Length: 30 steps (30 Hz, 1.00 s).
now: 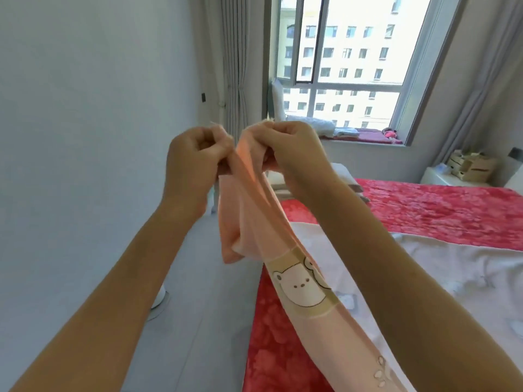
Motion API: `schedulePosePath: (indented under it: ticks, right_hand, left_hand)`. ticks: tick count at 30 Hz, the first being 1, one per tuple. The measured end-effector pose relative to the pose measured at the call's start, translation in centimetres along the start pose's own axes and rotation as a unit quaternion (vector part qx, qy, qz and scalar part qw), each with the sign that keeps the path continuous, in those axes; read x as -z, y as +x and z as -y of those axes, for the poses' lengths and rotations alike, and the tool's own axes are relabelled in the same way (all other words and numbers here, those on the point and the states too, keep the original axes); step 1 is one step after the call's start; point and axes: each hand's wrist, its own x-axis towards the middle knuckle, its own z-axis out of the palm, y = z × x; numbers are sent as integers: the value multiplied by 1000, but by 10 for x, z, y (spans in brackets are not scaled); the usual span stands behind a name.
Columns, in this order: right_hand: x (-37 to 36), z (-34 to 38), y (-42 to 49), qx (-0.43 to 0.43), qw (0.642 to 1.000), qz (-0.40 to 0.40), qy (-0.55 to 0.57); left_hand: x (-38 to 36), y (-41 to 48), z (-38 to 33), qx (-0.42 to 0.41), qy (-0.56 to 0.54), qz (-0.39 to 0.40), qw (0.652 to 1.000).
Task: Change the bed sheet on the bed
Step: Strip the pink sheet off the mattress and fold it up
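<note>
- bed sheet (249, 222): pale pink cloth, bunched into long folds and held up in front of me over the near left edge of the bed (438, 210). from the hands it runs down and to the right, out of the bottom of my feed.
- a tan band with a white bear print (300, 290) crosses the sheet just below the hanging folds.
- left hand (195, 162): fingers curled tight, with the top edge of the sheet pinched between thumb and fingers and the back of the hand toward me.
- right hand (291, 148): curled the same way, gripping that same top edge just beside the left hand. i cannot tell whether the two hands touch.
- a loose fold of the sheet droops below the hands, hanging beside the bed above the floor (198, 278).
- the bed wears a red cover with a flowered pattern. a whitish cloth (452, 273) with faint prints lies across it, right of my right forearm. i cannot tell if it is part of the same sheet.
- the floor is light grey. a white round base (160, 301) stands on it, partly hidden by the left forearm.
- beyond the hands i see a window (348, 52) with an apartment block outside and grey curtains (232, 66) at its sides.
- the sill (353, 143) carries folded cloths (311, 124), white and dark red.
- at the far right a white nightstand (441, 176) holds a wooden box (472, 165).
</note>
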Motion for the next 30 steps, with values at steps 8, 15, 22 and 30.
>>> schedulePosePath:
  ticks: [8, 15, 22, 30]
  right_hand:
    - [205, 29, -81, -21, 963, -234, -134]
    - [324, -18, -204, -147, 938, -248, -195]
    - [374, -64, -263, -137, 918, -309, -206]
    - [388, -97, -254, -146, 889, -345, -265]
  left_hand:
    - [-231, -24, -44, 4, 18, 262, 965]
    - [-362, -131, -13, 133, 35, 427, 894]
    - [-415, -191, 16, 232, 6, 429, 873]
    - [-434, -192, 42, 220, 54, 454, 861]
